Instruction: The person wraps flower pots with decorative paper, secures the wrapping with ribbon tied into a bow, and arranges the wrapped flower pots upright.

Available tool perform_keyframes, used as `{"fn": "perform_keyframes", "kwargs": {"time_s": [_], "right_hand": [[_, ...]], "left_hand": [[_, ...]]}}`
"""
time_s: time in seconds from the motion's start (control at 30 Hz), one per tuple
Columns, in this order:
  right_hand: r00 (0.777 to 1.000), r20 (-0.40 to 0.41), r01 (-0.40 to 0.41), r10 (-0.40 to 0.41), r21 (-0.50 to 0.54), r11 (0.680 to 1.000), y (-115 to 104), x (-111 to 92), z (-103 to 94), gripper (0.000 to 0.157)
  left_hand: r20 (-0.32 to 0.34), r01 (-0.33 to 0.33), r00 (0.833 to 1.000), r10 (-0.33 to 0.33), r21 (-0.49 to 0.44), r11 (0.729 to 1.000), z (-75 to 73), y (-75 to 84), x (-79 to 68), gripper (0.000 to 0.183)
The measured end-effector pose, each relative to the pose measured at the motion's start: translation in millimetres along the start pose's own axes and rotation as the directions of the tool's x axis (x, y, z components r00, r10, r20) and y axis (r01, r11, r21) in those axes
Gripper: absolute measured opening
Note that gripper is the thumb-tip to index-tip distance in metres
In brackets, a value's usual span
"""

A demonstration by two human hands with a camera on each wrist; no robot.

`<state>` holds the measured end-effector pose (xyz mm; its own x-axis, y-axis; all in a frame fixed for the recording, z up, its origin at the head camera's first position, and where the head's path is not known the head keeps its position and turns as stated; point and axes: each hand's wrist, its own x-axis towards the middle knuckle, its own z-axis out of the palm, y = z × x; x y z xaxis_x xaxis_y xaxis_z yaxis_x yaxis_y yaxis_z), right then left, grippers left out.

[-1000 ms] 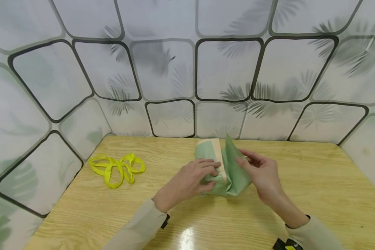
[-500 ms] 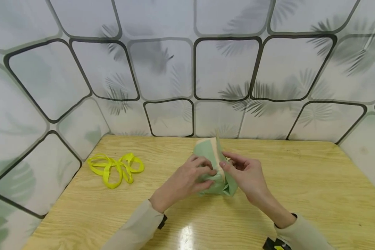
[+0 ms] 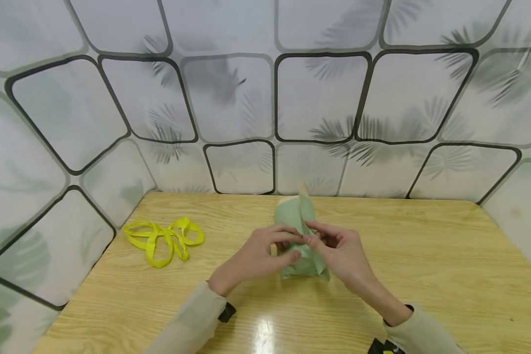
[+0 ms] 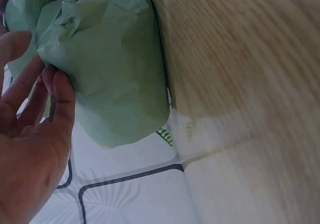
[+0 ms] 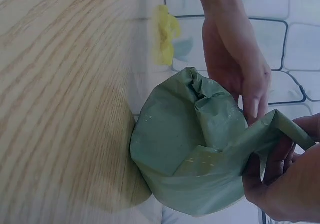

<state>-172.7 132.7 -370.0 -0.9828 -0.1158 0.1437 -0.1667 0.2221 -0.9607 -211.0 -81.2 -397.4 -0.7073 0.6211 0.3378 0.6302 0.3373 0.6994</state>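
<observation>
A bundle wrapped in pale green paper (image 3: 292,214) rests on the wooden table; whatever is inside stays hidden. Its paper stands up in a folded flap along the top, with a creased, gathered end facing the person. My right hand (image 3: 345,253) pinches the flap's edge between thumb and fingers, also plain in the right wrist view. The left hand (image 3: 263,250) lies at the bundle's left side, its fingers reaching over the paper to the flap and its thumb apart on the near side. In the left wrist view, the left fingers touch the green wrapping (image 4: 115,68).
A loosely looped yellow ribbon (image 3: 163,238) lies on the left of the table (image 3: 425,255). A patterned cloth wall (image 3: 243,108) rises behind the table and along its sides.
My right hand has moved left, folding the paper flap over the bundle's top. The left fingers have shifted from pressing the wrapping to meeting the right fingertips at the flap.
</observation>
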Motion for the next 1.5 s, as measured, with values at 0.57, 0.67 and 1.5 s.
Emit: {"fn": "perform_keyframes", "kwargs": {"time_s": [0.57, 0.67, 1.5], "right_hand": [[0.992, 0.116, 0.06, -0.043, -0.15, 0.987, -0.5, 1.7, 11.6, 0.039], [0.989, 0.131, 0.095, -0.072, -0.179, 0.979, 0.1, 0.7, 13.8, 0.039], [0.958, 0.166, 0.278, -0.235, -0.326, 0.904, 32.3, -2.7, -20.7, 0.04]], "left_hand": [[0.087, 0.361, 0.921, -0.379, -0.554, 0.75, -15.7, -14.4, 20.8, 0.058], [0.095, 0.393, 0.907, -0.411, -0.544, 0.741, -16.6, -12.5, 25.4, 0.054], [0.093, 0.387, 0.915, -0.391, -0.471, 0.793, -14.1, -8.4, 27.6, 0.029]]}}
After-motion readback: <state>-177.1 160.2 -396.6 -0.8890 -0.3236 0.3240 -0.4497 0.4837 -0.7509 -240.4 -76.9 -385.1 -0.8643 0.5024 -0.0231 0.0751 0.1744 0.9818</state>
